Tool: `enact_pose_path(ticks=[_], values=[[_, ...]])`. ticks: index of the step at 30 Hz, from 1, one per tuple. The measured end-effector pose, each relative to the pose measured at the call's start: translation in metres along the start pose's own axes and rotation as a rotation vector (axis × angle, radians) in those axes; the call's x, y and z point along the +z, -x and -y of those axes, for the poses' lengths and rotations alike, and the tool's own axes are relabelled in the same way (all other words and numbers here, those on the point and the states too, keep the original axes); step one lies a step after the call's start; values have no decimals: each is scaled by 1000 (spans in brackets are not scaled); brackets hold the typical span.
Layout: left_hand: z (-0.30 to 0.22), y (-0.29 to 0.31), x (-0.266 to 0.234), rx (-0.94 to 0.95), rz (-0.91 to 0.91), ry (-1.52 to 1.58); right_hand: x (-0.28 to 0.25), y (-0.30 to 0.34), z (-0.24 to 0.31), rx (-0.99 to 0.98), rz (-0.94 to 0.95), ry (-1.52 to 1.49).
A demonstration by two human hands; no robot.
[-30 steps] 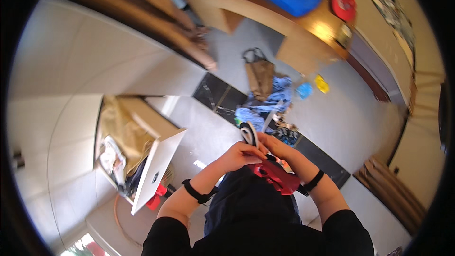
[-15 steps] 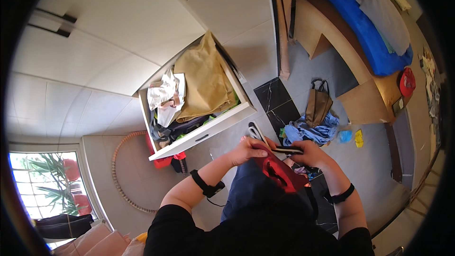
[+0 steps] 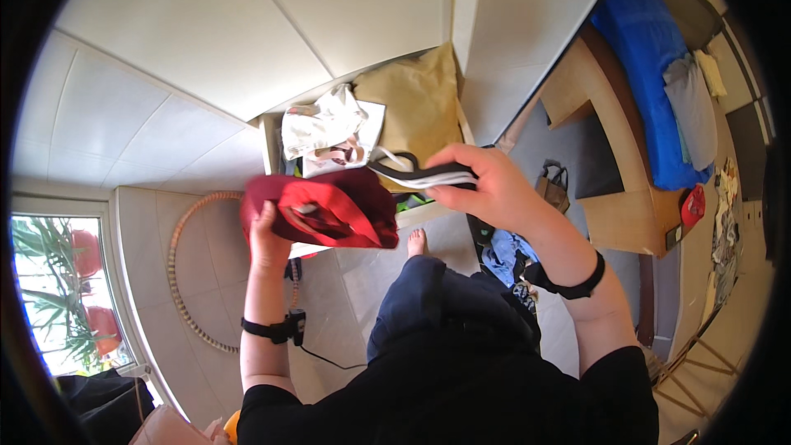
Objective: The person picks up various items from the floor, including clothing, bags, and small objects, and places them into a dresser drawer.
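Note:
Over the front left of the pulled-out drawer (image 3: 266, 148), my left hand (image 3: 265, 237) grips a dark red cloth thing (image 3: 375, 198). Its bright red inner side faces up; whether it is a bag or a cap I cannot tell. To the right, my right hand (image 3: 484, 185) is closed round folded black and white straps (image 3: 428, 175). Their far ends reach left toward the red cloth; whether they join it is unclear. Behind my hands, the drawer holds a tan cloth bag (image 3: 408, 107) and a shiny white bag (image 3: 321, 125).
Blue clothes (image 3: 504, 257) and a brown handled bag (image 3: 554, 185) lie on the floor to the right, below an open wooden frame (image 3: 630, 218) with blue bedding (image 3: 647, 74). At left, a hoop (image 3: 175, 268) leans by the window (image 3: 66, 280). My bare foot (image 3: 418, 241) stands before the drawer.
Both hands have risen and moved toward the drawer. My left hand has carried the red cloth left, while my right has drawn apart with the straps. The view has shifted closer to the drawer.

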State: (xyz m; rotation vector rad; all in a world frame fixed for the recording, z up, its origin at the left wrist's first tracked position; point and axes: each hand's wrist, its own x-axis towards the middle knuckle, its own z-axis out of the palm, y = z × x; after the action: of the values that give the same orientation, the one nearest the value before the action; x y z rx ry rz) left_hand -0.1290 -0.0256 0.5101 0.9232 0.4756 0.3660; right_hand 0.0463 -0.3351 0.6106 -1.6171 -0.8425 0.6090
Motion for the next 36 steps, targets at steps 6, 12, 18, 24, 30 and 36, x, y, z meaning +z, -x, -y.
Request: enact_pose_path(ticks=[6,12,18,24,30,36], values=[[-67,-10,-67,85,-62,275,69,-74,-44,47,141,-410],[-54,-23,-98,103,-230,241,110,-83,-196,111,311,125],[-32,-35,-70,181,-139,-533,89,-59,-240,77,563,1065],[14,-67,-20,203,24,-405,82,-49,-226,279,418,898],[14,-79,29,1188,197,-1551,58,-26,-203,191,114,688],[81,-95,-30,534,633,-2060,43,3,-192,227,47,699]])
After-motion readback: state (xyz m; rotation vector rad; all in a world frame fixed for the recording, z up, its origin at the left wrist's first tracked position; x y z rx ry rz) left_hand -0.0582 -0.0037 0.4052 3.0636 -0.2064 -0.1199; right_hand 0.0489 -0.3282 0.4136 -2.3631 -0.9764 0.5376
